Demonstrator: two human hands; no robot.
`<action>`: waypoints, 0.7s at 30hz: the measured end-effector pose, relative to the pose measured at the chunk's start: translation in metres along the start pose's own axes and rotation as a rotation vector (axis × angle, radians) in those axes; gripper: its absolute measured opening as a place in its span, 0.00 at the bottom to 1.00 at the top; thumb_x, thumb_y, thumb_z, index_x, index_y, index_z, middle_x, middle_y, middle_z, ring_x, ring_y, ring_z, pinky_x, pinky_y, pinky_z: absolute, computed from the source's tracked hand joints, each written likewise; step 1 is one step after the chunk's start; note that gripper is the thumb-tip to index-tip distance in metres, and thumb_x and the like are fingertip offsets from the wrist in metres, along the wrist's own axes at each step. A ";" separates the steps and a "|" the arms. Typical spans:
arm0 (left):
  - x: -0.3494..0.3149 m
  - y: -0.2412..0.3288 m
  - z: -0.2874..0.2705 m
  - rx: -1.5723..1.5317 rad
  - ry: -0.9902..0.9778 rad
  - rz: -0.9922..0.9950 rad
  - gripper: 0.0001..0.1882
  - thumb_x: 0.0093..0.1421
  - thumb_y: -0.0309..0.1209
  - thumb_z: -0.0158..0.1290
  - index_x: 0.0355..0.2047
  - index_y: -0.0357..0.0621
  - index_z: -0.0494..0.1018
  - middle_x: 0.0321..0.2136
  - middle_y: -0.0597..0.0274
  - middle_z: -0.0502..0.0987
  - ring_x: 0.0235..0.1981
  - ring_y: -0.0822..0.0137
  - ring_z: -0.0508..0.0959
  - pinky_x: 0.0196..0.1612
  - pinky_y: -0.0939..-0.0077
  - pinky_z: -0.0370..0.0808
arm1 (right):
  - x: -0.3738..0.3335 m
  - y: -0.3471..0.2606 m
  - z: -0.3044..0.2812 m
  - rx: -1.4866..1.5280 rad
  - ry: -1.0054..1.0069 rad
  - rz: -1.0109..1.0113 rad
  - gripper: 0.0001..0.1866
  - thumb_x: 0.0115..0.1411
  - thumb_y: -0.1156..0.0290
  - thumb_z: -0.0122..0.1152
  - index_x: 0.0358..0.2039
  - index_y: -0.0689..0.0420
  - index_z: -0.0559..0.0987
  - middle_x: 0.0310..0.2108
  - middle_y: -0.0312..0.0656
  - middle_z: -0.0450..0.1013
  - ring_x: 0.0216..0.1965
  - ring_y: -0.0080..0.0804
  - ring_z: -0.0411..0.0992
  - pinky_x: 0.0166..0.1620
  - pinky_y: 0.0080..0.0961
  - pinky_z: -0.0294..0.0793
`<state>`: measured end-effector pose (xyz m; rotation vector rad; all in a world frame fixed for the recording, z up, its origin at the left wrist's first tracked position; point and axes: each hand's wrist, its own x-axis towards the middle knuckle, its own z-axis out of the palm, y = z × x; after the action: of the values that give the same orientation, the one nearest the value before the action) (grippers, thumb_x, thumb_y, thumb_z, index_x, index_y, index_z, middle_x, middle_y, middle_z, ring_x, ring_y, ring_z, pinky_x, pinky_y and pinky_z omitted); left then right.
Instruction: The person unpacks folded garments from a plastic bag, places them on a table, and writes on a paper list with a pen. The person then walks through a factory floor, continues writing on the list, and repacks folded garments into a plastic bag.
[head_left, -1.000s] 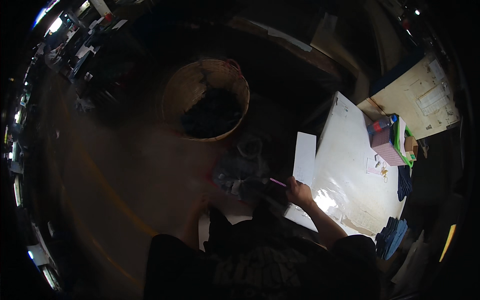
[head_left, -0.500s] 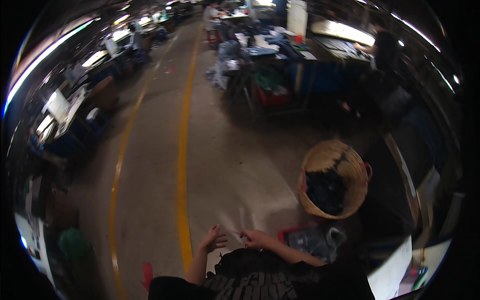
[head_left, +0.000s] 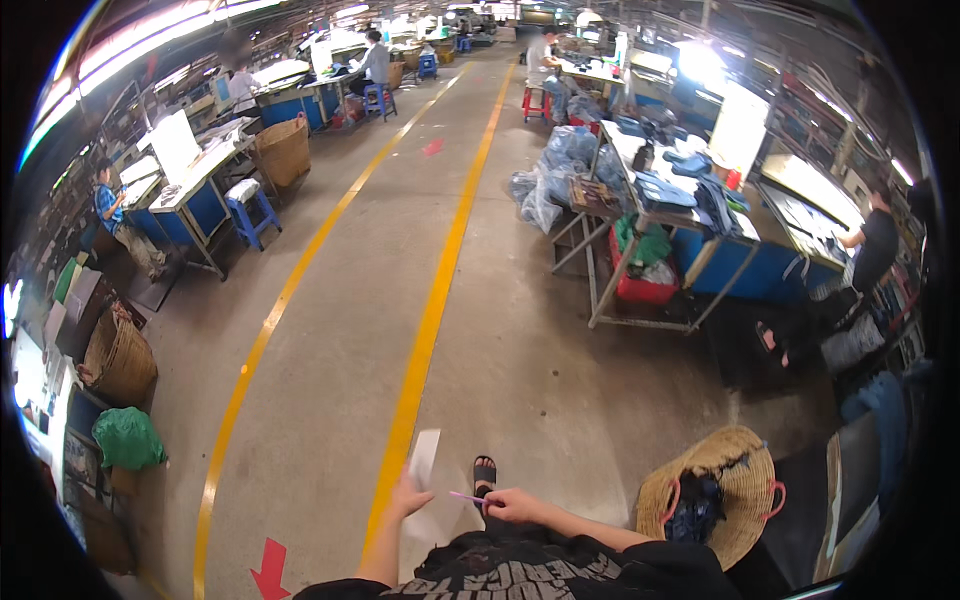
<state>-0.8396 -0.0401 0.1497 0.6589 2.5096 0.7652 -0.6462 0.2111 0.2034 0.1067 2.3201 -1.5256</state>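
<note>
My left hand [head_left: 405, 497], low in the middle of the view, has its thumb stretched to the right and grips a white sheet of paper [head_left: 424, 455]. A paler part of the sheet hangs below the thumb, and the fingers behind it are partly hidden. Just to the right, my right hand [head_left: 512, 505] is closed round a thin purple pen-like stick [head_left: 467, 496], whose end points left toward the sheet. The two hands are apart. Below them my sandalled foot [head_left: 485, 470] shows on the floor.
Yellow floor lines [head_left: 425, 330] run ahead along the aisle. A wicker basket [head_left: 745, 460] with dark cloth stands close on my right. Beyond it are a metal-legged table [head_left: 690, 310] with folded denim and plastic bags [head_left: 560, 165]. Blue stools [head_left: 250, 215] and worktables with people line the left.
My view has swung up and to the right, so the basket sits lower in it. The left hand's spread fingers have come together on the paper. The right hand keeps the purple stick.
</note>
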 end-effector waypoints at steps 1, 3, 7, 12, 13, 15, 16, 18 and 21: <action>0.020 -0.022 -0.016 -0.001 -0.080 -0.154 0.54 0.49 0.37 0.68 0.72 0.38 0.53 0.63 0.37 0.70 0.58 0.44 0.77 0.59 0.58 0.76 | 0.027 0.008 -0.024 -0.136 0.030 0.083 0.12 0.63 0.60 0.57 0.42 0.49 0.84 0.34 0.43 0.81 0.36 0.36 0.79 0.43 0.34 0.77; 0.044 -0.070 -0.047 -0.006 -0.172 -0.524 0.43 0.52 0.34 0.61 0.67 0.34 0.61 0.57 0.38 0.75 0.55 0.45 0.79 0.58 0.57 0.77 | 0.086 0.014 -0.078 -0.302 0.003 0.217 0.14 0.62 0.57 0.58 0.42 0.47 0.85 0.35 0.44 0.82 0.38 0.42 0.80 0.45 0.38 0.78; 0.046 -0.137 -0.073 -0.597 0.044 -0.953 0.27 0.57 0.27 0.52 0.58 0.33 0.70 0.46 0.42 0.80 0.40 0.48 0.83 0.38 0.55 0.82 | 0.208 -0.005 -0.171 -0.303 -0.123 0.261 0.20 0.59 0.49 0.61 0.42 0.50 0.87 0.33 0.50 0.82 0.40 0.49 0.81 0.43 0.41 0.79; 0.041 -0.138 -0.069 -0.982 0.385 -1.148 0.21 0.60 0.29 0.52 0.52 0.32 0.75 0.37 0.48 0.81 0.35 0.50 0.81 0.34 0.57 0.80 | 0.369 -0.040 -0.240 -0.232 -0.339 0.373 0.21 0.59 0.48 0.60 0.43 0.47 0.88 0.36 0.49 0.83 0.39 0.47 0.82 0.43 0.40 0.80; 0.051 -0.134 -0.070 -0.991 0.475 -1.106 0.21 0.60 0.30 0.52 0.52 0.32 0.75 0.37 0.48 0.81 0.35 0.50 0.81 0.35 0.56 0.80 | 0.402 -0.043 -0.251 -0.255 -0.340 0.395 0.21 0.58 0.49 0.60 0.43 0.47 0.88 0.35 0.48 0.83 0.38 0.45 0.81 0.42 0.39 0.80; 0.087 -0.132 -0.081 -0.960 0.468 -1.182 0.21 0.60 0.31 0.52 0.51 0.32 0.76 0.37 0.47 0.81 0.36 0.50 0.81 0.36 0.55 0.79 | 0.467 -0.042 -0.272 -0.221 -0.333 0.353 0.20 0.58 0.50 0.61 0.43 0.47 0.88 0.34 0.47 0.83 0.35 0.42 0.81 0.40 0.37 0.80; 0.113 -0.134 -0.089 -0.947 0.439 -1.215 0.21 0.60 0.31 0.53 0.51 0.31 0.76 0.37 0.46 0.82 0.36 0.50 0.82 0.36 0.54 0.79 | 0.499 -0.041 -0.284 -0.348 -0.321 0.313 0.19 0.59 0.51 0.60 0.43 0.46 0.89 0.32 0.46 0.83 0.32 0.39 0.80 0.37 0.36 0.79; 0.169 -0.147 -0.113 -0.909 0.371 -1.246 0.21 0.60 0.32 0.53 0.50 0.31 0.77 0.38 0.45 0.82 0.37 0.50 0.82 0.37 0.53 0.79 | 0.557 -0.034 -0.310 -0.542 -0.313 0.156 0.18 0.59 0.54 0.60 0.44 0.45 0.89 0.27 0.44 0.81 0.25 0.33 0.78 0.31 0.32 0.78; 0.275 -0.184 -0.165 -0.809 0.193 -1.222 0.21 0.59 0.34 0.53 0.49 0.31 0.78 0.38 0.44 0.83 0.38 0.49 0.82 0.38 0.51 0.78 | 0.633 -0.026 -0.354 -0.544 -0.376 0.447 0.19 0.58 0.53 0.61 0.43 0.47 0.89 0.30 0.43 0.83 0.27 0.34 0.80 0.33 0.33 0.80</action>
<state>-1.2015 -0.0893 0.0917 -1.1366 1.8881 1.1515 -1.3334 0.4347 0.1372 0.1662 2.1282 -0.6143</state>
